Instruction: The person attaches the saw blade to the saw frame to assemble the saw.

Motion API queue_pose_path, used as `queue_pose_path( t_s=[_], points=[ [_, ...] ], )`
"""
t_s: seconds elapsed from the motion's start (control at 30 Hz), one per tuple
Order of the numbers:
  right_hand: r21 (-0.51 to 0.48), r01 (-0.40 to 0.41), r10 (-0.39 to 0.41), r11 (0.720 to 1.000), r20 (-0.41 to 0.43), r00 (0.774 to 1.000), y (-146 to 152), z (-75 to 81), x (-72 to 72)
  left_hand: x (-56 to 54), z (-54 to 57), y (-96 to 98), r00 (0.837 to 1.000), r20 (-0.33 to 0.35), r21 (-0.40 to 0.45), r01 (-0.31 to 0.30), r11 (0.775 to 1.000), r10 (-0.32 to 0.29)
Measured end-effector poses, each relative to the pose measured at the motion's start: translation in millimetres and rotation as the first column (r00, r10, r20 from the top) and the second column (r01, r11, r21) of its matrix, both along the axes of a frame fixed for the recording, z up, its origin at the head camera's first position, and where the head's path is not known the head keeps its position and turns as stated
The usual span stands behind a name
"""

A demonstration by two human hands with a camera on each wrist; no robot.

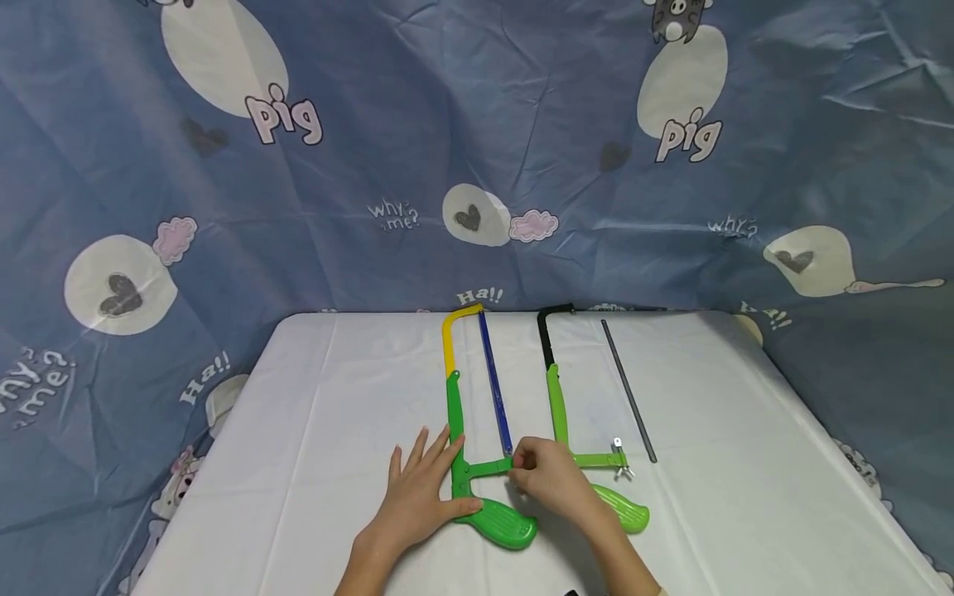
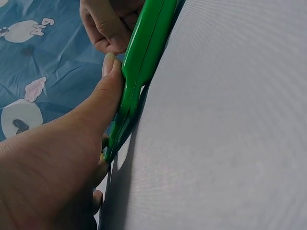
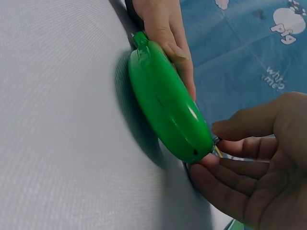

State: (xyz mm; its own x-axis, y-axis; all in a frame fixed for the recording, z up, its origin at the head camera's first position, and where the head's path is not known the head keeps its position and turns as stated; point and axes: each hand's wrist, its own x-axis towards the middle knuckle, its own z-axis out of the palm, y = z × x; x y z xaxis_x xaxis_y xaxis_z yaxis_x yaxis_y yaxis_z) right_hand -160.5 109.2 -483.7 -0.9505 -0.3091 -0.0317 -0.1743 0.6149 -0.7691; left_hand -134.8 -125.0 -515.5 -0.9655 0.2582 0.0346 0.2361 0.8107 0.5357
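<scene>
A hacksaw with a green handle and yellow front (image 1: 449, 343) lies on the white table, a blue blade (image 1: 495, 381) running along its open side. My left hand (image 1: 419, 495) rests on its green frame with fingers spread and fairly straight, the thumb pressing on the handle (image 1: 503, 523). At the end of the short lower arm (image 1: 488, 468), my right hand (image 1: 550, 476) pinches a small metal wing nut (image 3: 216, 140) between thumb and fingers. Most of that nut is hidden by the fingertips. The blade's near end sits right beside this arm.
Right of it lies a second hacksaw (image 1: 559, 406), light green and black, its handle (image 1: 624, 508) partly behind my right forearm. A wing nut (image 1: 624, 473) shows on its lower arm. Farther right is a loose grey blade (image 1: 629, 391). A blue printed cloth (image 1: 417, 124) hangs behind the table.
</scene>
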Motion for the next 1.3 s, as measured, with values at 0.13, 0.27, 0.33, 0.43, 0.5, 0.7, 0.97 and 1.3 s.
queue_pose_path(
  t_s=[0.13,0.27,0.33,0.43,0.5,0.7,0.97,1.3],
  points=[
    [-0.074,-0.004,0.008,0.997,0.046,0.999,1.7,-1.5,0.9,0.8,-0.8,-0.4,1.0,0.011,0.002,-0.004,1.0,0.004],
    [-0.138,-0.013,0.025,0.99,0.086,0.996,2.3,-1.7,1.0,0.6,-0.9,0.0,1.0,0.009,0.001,-0.009,1.0,0.008],
    [-0.156,-0.015,0.03,0.988,0.093,0.995,2.5,-1.4,1.1,0.2,-1.1,-0.1,1.0,0.007,-0.001,-0.01,1.0,0.01],
    [-0.184,-0.018,0.038,0.983,0.108,0.993,2.5,-1.5,1.6,-0.2,-0.7,-0.5,1.0,0.003,-0.007,-0.009,1.0,0.009],
    [-0.199,-0.02,0.045,0.98,0.12,0.992,2.7,-2.1,1.7,-0.4,-0.7,-1.0,1.0,0.004,-0.01,-0.009,1.0,0.009],
    [-0.215,-0.032,0.06,0.976,0.122,0.991,3.8,-4.8,1.5,-0.7,-1.2,-0.9,1.0,-0.001,-0.012,-0.006,1.0,0.006],
    [-0.082,-0.05,0.05,0.995,-0.004,0.999,3.5,-5.6,1.8,-1.2,-2.4,-0.5,1.0,-0.007,-0.013,-0.005,1.0,0.005],
    [0.007,-0.029,0.029,1.0,-0.067,0.997,0.1,-3.5,5.3,0.8,-1.1,0.5,1.0,-0.016,0.0,-0.007,1.0,0.007]
  ],
)
